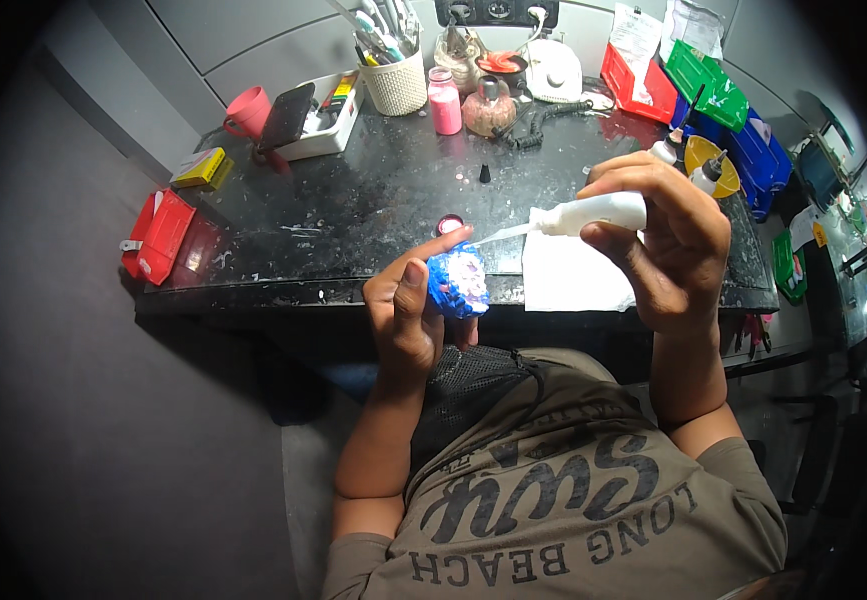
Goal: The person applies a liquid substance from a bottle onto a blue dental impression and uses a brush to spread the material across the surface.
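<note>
My left hand (405, 312) is closed around a rounded lump with a bright blue, uneven rim and a shiny white and pinkish middle (461, 281), just past the near edge of the table. In my right hand (675, 240) is a white squeeze bottle (601, 211), tipped on its side with its narrow clear nozzle pointing left. The nozzle's tip is at the lump's upper edge, close to my left index finger; whether it touches cannot be made out. A white paper sheet (571, 275) lies below the bottle. A small black cone-shaped cap (485, 173) and a round dark pink lid (449, 225) are on the tabletop.
The dark table (303, 225) bears a red tray (160, 238), yellow box (199, 168), pink mug (249, 112), white bin (325, 140), tool-filled pot (395, 86), pink jar (444, 103) and glass burner (490, 108). Red (637, 88), green (705, 84) and blue trays (759, 165) crowd the right.
</note>
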`<action>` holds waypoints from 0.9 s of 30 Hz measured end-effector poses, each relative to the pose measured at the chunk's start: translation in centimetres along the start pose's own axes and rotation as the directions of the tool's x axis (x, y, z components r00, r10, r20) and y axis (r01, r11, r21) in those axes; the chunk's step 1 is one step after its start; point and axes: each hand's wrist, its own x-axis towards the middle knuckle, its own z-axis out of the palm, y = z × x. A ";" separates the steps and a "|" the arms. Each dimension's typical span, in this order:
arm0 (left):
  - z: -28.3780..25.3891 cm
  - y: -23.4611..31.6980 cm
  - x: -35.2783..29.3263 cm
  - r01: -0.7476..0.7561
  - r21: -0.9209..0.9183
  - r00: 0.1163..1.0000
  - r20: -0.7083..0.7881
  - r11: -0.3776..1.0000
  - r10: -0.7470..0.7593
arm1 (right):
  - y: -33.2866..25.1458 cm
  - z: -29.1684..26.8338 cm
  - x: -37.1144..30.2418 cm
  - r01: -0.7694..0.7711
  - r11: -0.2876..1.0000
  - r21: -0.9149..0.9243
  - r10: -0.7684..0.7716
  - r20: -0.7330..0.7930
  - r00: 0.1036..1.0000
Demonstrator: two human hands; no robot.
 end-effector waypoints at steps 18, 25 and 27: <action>0.0 0.2 0.1 -0.010 0.062 1.000 0.026 0.998 0.008 | -0.9 0.5 0.0 -0.073 0.997 0.025 0.074 -0.027 0.997; 0.3 0.2 0.0 0.008 -0.059 1.000 -0.008 0.998 -0.008 | -1.2 0.7 -0.2 -0.083 0.996 0.027 0.084 -0.042 0.996; 0.2 0.2 0.0 0.008 -0.064 1.000 -0.002 0.998 -0.008 | -1.0 0.5 0.0 -0.026 1.000 -0.004 0.026 -0.026 0.999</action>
